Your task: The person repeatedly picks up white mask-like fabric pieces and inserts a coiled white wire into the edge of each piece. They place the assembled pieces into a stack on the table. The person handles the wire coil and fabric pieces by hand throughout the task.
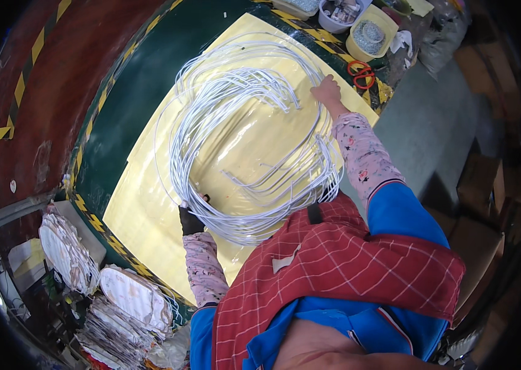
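A large loose coil of thin white cable [189, 148] lies on a yellow sheet [143, 191], with several cut ends fanning out inside the loop. My left hand [191, 221], in a dark glove, wraps round the bundle at the coil's near left. Strands cover most of its fingers, and a fingertip shows on the inner side. At the far right of the coil, my bare right hand [327, 92] has its fingers closed on a few outer strands. Patterned sleeve covers are on both forearms.
Red-handled scissors [361, 74] lie right of my right hand. Beyond them stand a yellow tub [371, 38] of small parts and a white tub [338, 15]. Stacks of flat pale pieces [134, 296] are at lower left. Striped tape [109, 237] edges the green table.
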`<state>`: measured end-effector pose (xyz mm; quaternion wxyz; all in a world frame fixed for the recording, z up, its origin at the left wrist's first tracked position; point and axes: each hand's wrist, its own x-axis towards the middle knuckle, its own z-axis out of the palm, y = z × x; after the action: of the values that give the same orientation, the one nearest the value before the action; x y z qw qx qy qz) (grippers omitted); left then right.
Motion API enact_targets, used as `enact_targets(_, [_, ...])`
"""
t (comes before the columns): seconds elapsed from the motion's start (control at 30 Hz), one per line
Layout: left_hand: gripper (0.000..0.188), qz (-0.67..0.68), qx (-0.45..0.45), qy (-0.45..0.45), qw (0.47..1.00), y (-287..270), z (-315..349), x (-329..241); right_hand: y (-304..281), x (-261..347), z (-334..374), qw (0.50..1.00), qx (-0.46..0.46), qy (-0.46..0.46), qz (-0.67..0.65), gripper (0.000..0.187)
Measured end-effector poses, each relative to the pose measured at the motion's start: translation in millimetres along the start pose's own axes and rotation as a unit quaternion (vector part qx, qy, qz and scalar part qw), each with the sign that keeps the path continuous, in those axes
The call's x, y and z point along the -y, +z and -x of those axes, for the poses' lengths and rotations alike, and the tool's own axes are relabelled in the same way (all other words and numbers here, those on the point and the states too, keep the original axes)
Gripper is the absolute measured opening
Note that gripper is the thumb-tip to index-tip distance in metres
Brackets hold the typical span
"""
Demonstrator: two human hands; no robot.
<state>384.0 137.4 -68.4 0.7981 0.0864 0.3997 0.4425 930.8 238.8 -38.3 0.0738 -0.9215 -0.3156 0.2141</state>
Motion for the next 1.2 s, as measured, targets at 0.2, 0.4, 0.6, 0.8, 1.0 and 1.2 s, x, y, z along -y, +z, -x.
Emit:
enact_targets(0.2, [0.047, 0.048, 0.042, -0.007, 0.998, 19, 5, -1, 8, 14, -9, 0.991, 0.052, -0.102, 0.069, 0.046])
enact_targets(0.4, [0.054, 0.054, 0.100, 0.007, 0.993, -4, 18, -2, -7, -17, -57, 0.983, -0.033, -0.123, 0.135, 0.047])
enact_targets(0.6, [0.049, 0.057, 0.054, 0.052, 0.996, -17, 38, 5, -164, -52, -138, 0.945, -0.214, -0.217, -0.114, 0.042])
enact_targets(0.8, [0.047, 0.047, 0.026, 0.067, 0.996, -27, 24, 17, -326, 32, 43, 0.896, 0.011, -0.334, -0.292, 0.040])
enact_targets(1.0, [0.049, 0.034, -0.004, 0.075, 0.997, 10, -8, 24, -202, 123, 212, 0.852, 0.156, -0.412, -0.282, 0.061])
enact_targets(1.2, [0.048, 0.012, 0.042, 0.040, 0.998, 19, -27, 33, 18, 147, 314, 0.803, 0.243, -0.470, -0.274, 0.081])
